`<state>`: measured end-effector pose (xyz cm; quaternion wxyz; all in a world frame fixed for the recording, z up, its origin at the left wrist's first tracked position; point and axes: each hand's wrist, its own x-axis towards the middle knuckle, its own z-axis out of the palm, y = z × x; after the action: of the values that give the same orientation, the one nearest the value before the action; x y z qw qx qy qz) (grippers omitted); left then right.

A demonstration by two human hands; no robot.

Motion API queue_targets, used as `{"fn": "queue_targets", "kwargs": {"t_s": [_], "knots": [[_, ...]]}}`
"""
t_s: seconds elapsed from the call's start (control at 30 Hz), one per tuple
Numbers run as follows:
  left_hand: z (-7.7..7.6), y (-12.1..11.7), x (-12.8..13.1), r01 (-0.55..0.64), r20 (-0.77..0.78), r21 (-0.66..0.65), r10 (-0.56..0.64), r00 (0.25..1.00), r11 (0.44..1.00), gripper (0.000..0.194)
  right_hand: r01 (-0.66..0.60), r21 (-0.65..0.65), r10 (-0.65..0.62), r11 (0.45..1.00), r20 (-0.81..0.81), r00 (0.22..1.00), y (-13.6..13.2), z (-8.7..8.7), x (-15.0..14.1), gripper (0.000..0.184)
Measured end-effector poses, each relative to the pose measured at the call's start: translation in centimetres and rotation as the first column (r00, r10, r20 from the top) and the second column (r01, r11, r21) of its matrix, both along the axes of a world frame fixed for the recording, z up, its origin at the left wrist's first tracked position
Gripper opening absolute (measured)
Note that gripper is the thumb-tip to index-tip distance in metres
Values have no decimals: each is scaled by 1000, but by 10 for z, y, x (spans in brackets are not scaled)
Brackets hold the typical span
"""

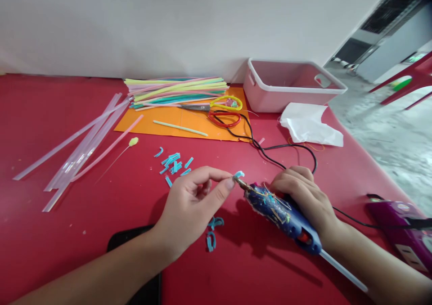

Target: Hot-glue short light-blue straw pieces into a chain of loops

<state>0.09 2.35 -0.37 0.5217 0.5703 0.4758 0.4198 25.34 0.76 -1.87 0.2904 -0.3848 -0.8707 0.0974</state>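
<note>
My left hand [192, 208] pinches a small curled blue pipe cleaner piece [239, 174] between thumb and forefinger. Wrapped round a blue hot glue gun [276, 210] is my right hand [303, 197]; the gun's metal tip meets the blue piece at my left fingertips. A clear glue stick [344, 270] sticks out of the gun's back end. Short blue cut pieces [173, 163] lie in a loose pile beyond my left hand. Several bent blue pieces [211, 240] rest on the red table below that hand.
An orange sheet [135, 124] carries a bundle of coloured pipe cleaners [175, 89] and scissors [226, 102]. Clear glue sticks [81, 150] lie left. A pink bin [286, 99], white paper [312, 125] and purple power strip [398, 224] stand right. A black cord [270, 159] crosses the table.
</note>
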Motion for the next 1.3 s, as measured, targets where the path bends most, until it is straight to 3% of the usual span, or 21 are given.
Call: {"fn": "queue_targets", "kwargs": {"t_s": [0.17, 0.4, 1.13, 1.3], "knots": [[1, 0, -1, 14, -20, 40, -13, 1000, 999, 16, 8, 20, -8, 1000, 3, 1000, -1, 0, -1, 15], [3, -1, -2, 32, -55, 222, -20, 998, 974, 9, 24, 30, -24, 999, -1, 1000, -1, 1, 1, 15], [4, 1, -1, 35, -49, 238, -24, 999, 971, 8, 38, 71, -37, 997, -14, 999, -3, 5, 2, 9], [1, 0, -2, 29, -66, 225, -14, 998, 974, 8, 45, 108, -37, 993, -77, 996, -2, 4, 1, 7]]}}
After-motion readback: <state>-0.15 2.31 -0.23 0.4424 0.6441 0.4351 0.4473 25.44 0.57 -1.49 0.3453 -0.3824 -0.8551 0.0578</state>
